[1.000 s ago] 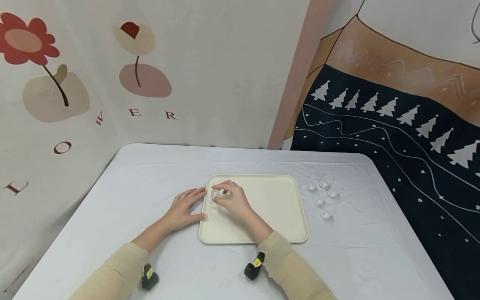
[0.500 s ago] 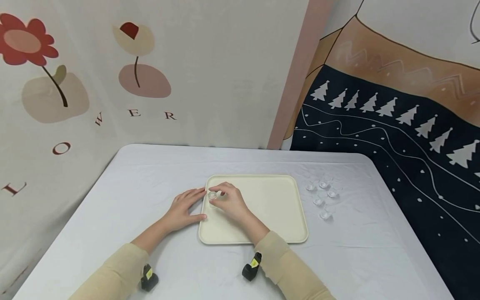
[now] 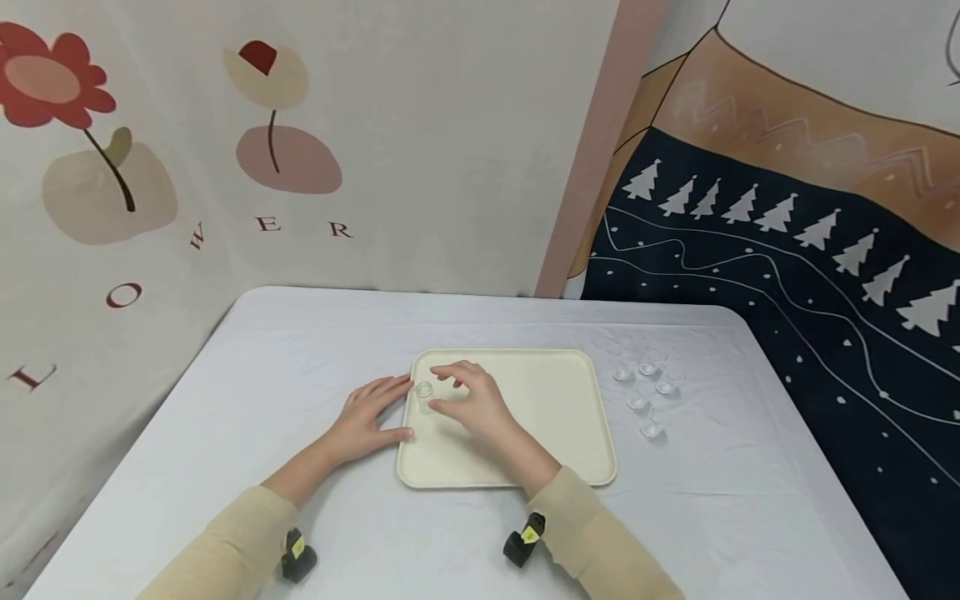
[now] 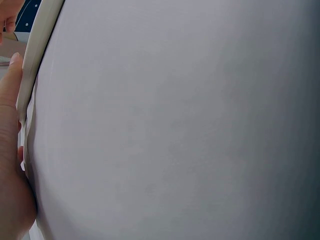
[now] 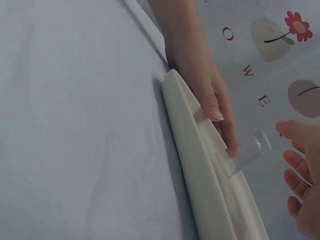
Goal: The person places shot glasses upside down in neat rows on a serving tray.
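A small clear plastic cup (image 3: pixel 424 393) stands on the left part of a cream tray (image 3: pixel 525 417), its narrower end up in the right wrist view. My right hand (image 3: pixel 474 406) hovers just right of this cup (image 5: pixel 242 155), thumb and forefinger spread apart. A gap shows between the fingers and the cup in the right wrist view. My left hand (image 3: pixel 365 425) lies at the tray's left edge, fingers spread, with fingertips and thumb touching the rim. The left wrist view catches only part of that hand (image 4: pixel 10 145) beside the rim.
Several more clear cups (image 3: pixel 651 429) stand in a loose group on the white-covered table (image 3: pixel 720 517), right of the tray. A printed curtain (image 3: pixel 450 167) hangs behind the table. Each sleeve has a black wrist camera (image 3: pixel 519 548) at its cuff.
The right hand slid the cup slightly left on the tray, then let go and drew back a little to the right. My left hand stayed at the tray's edge.
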Demonstrator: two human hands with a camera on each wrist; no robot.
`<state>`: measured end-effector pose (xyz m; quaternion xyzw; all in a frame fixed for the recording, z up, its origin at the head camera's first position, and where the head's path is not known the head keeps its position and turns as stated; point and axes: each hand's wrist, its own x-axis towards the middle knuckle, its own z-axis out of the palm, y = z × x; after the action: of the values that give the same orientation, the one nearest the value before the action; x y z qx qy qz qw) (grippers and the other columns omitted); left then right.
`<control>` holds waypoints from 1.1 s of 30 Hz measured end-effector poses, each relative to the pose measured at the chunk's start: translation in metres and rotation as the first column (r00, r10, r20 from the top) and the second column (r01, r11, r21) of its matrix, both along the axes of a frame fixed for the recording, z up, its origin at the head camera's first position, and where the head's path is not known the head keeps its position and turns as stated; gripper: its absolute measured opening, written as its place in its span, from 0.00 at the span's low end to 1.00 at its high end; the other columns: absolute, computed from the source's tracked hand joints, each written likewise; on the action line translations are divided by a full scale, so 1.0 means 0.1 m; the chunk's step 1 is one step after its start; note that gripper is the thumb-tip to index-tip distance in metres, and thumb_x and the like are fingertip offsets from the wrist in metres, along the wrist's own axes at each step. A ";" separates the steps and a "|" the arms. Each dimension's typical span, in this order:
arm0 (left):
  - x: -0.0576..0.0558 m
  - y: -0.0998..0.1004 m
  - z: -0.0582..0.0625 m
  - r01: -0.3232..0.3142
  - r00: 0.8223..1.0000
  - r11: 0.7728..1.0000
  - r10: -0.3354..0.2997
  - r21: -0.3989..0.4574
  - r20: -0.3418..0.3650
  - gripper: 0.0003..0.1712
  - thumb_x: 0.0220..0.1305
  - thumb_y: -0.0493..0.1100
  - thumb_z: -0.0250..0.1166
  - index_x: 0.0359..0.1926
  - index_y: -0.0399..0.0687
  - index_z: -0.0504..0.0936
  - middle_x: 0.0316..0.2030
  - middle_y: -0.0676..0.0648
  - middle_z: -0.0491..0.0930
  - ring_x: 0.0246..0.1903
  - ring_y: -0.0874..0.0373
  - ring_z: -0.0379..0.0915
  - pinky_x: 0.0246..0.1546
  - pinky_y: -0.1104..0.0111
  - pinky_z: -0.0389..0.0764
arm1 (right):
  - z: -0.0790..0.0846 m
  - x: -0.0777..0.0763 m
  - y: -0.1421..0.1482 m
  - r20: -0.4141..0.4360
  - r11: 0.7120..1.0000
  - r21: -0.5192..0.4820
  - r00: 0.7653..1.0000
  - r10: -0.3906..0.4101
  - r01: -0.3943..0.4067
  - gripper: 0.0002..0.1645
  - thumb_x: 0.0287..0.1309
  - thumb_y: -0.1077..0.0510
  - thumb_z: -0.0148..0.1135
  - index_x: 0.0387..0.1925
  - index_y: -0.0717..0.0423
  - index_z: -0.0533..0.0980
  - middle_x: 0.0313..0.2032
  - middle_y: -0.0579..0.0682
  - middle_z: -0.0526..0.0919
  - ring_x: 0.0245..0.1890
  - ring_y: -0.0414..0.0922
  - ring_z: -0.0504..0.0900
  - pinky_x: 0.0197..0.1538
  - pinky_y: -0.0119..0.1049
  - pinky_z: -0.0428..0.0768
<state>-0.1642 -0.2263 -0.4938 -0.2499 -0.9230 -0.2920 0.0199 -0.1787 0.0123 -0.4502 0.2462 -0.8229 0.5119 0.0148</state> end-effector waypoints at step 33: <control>0.00 0.00 0.02 -0.004 0.999 1.000 0.004 0.006 0.041 0.47 0.54 0.58 0.70 0.69 0.43 0.64 0.69 0.43 0.60 0.68 0.41 0.49 0.63 0.41 0.45 | 0.30 0.34 1.41 -0.201 0.974 -0.060 0.953 -0.225 0.217 0.28 0.41 0.65 0.78 0.49 0.56 0.81 0.44 0.49 0.83 0.43 0.48 0.77 0.46 0.43 0.69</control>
<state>-0.1637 -0.2262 -0.4921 -0.2420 -0.9229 -0.2996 0.0025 -0.1445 0.1534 -0.4202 0.2043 -0.8296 0.4937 0.1618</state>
